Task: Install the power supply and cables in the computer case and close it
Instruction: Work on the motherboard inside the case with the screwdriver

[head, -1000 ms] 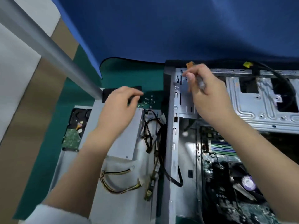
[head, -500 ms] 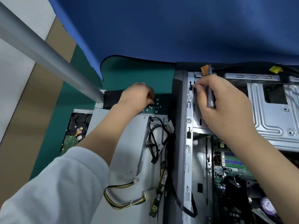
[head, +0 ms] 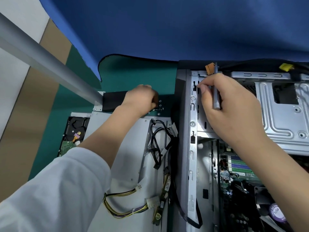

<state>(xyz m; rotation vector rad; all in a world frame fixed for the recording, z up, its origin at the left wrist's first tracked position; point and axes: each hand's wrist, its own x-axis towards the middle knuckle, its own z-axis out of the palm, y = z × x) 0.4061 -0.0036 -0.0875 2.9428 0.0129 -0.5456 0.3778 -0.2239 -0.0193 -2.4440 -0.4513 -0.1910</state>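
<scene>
The open computer case [head: 192,131] lies on the right, with its motherboard [head: 237,173] showing. The grey power supply [head: 133,148] lies outside the case on the left, and its yellow and black cables [head: 150,204] trail toward me. My left hand [head: 142,99] reaches over the supply. Its fingers are curled down on the small loose screws [head: 159,106] on the green mat and seem to pinch one. My right hand [head: 230,111] grips a grey screwdriver [head: 216,96], and its fingertips touch the case's upper left frame rail.
A bare hard drive [head: 75,131] lies left of the power supply. A black block [head: 113,101] and a slanted metal pole [head: 41,59] stand behind it. Black cables [head: 157,141] hang between supply and case. A metal drive cage [head: 284,114] fills the case's top right.
My left hand has reached forward and curled its fingers over the screws. My right hand has kept the screwdriver at the case's top corner. My view has shifted closer.
</scene>
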